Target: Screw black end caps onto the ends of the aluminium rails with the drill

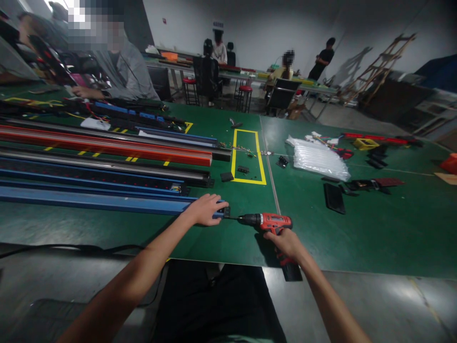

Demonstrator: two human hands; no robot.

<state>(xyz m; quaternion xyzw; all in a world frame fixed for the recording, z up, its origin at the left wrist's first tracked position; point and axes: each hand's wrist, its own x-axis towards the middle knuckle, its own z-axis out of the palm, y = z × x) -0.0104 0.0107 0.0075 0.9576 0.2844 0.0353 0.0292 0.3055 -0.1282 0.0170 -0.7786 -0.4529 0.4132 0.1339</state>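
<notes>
In the head view, on the green table, the left hand clamps the blue rail near its end; the right hand wraps round the drill, bit at that end; beyond stand red stools, a ladder

A phone lies on the green table, near a clear plastic pack; a yellow box sits beyond the pack. Across the table, a worker in grey is at the left. Farther back are a red stool, a black chair and a wooden ladder.
</notes>
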